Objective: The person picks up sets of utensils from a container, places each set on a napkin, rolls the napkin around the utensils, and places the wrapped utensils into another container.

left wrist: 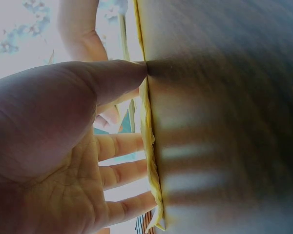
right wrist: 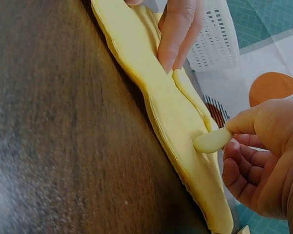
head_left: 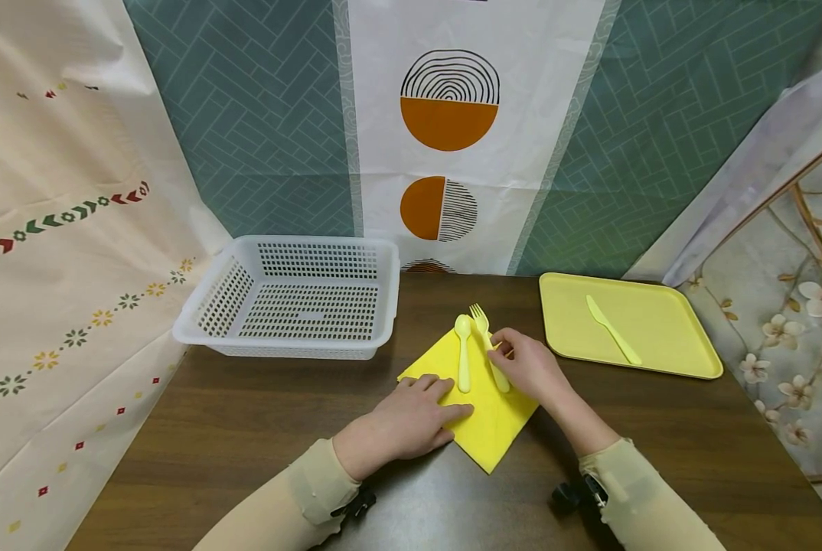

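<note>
A folded yellow napkin (head_left: pixel 490 428) lies on the table, turned like a diamond. On it rests a pale yellow spoon (head_left: pixel 464 363), bowl pointing away from me. Beside the spoon, my right hand (head_left: pixel 530 366) pinches a pale yellow fork (head_left: pixel 480 317) by its handle; the handle end (right wrist: pixel 210 141) shows against the napkin in the right wrist view. My left hand (head_left: pixel 414 417) rests on the napkin's left side with fingers spread. In the left wrist view, the fingertips of that hand (left wrist: pixel 53 141) touch the napkin's edge (left wrist: pixel 146 122).
A white perforated basket (head_left: pixel 204 337) stands at the back left. At the back right lies a yellow tray (head_left: pixel 673 337) with a pale yellow knife (head_left: pixel 613 330) on it. Patterned cloths hang behind and at both sides of the brown table (head_left: pixel 259 413).
</note>
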`<state>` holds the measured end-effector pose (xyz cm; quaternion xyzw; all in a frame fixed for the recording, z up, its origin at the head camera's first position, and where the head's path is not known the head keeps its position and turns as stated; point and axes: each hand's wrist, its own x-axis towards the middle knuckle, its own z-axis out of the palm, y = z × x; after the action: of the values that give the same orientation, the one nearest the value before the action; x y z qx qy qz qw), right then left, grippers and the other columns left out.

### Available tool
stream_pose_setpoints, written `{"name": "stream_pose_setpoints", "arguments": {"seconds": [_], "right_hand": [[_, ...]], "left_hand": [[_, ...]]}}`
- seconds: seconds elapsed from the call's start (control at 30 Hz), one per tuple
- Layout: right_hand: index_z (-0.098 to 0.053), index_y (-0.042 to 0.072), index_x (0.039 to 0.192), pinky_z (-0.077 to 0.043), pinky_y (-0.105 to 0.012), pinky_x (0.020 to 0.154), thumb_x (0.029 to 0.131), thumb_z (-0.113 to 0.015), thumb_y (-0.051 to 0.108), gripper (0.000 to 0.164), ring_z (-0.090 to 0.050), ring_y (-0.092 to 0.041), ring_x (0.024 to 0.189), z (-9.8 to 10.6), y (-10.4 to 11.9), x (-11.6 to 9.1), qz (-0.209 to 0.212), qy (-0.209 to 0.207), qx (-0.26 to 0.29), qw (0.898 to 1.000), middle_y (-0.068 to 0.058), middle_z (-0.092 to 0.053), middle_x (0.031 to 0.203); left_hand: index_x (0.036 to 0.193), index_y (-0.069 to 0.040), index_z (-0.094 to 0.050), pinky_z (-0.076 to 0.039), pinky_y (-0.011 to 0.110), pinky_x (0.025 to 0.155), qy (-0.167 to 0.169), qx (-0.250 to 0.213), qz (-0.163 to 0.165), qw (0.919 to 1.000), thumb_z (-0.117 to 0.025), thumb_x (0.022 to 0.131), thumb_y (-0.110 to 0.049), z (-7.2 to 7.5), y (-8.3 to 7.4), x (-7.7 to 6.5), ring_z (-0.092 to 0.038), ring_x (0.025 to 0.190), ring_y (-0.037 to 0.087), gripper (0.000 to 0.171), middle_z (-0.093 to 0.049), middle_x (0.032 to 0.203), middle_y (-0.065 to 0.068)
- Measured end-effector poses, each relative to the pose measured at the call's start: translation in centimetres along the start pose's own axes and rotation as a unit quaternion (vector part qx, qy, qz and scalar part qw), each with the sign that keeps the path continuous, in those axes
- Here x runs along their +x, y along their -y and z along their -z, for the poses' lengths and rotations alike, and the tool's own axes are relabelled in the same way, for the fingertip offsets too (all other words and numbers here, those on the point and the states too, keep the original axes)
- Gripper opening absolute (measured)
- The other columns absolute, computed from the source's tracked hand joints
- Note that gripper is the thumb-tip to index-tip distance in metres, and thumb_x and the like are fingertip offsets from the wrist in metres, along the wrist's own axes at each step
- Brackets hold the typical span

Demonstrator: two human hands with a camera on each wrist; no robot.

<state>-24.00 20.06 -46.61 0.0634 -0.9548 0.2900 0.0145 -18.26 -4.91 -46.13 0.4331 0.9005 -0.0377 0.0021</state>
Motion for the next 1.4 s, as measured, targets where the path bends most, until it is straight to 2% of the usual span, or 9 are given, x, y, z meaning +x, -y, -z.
{"name": "stream_pose_setpoints", "arguments": {"seconds": [0.3,0.67,1.4], "right_hand": [[-0.065,0.012,0.119,-0.049,-0.034,0.068,0.095,-0.071,0.028,0.03,-0.062,-0.019,0.081,-0.3,0.2,0.1,-0.012,0.006,0.018,1.0,-0.001,-0.068,0.092],[-0.061,0.012,0.124,-0.048,-0.033,0.063,0.095,-0.071,0.025,0.033,-0.057,-0.018,0.07,-1.1,0.2,0.1,-0.027,-0.001,-0.001,1.0,-0.002,-0.065,0.089],[-0.063,0.012,0.121,-0.048,-0.035,0.064,0.095,-0.071,0.026,0.03,-0.058,-0.017,0.07,-1.4,0.6,0.1,-0.007,-0.007,-0.038,0.999,-0.001,-0.068,0.091]], "left_hand": [[0.145,-0.043,-0.052,-0.045,0.052,0.097,0.005,-0.004,0.003,1.0,-0.06,0.099,-0.046,0.0,0.0,-0.1,-0.047,0.13,0.029,0.046,-0.05,0.147,0.005],[0.145,-0.043,-0.051,-0.045,0.052,0.098,0.01,-0.005,0.003,0.9999,-0.059,0.099,-0.046,0.2,0.0,0.0,-0.046,0.131,0.029,0.047,-0.049,0.147,0.006],[0.145,-0.043,-0.051,-0.045,0.052,0.098,0.01,-0.003,0.002,0.9999,-0.059,0.099,-0.046,0.2,0.0,0.0,-0.046,0.13,0.029,0.047,-0.05,0.147,0.006]]}}
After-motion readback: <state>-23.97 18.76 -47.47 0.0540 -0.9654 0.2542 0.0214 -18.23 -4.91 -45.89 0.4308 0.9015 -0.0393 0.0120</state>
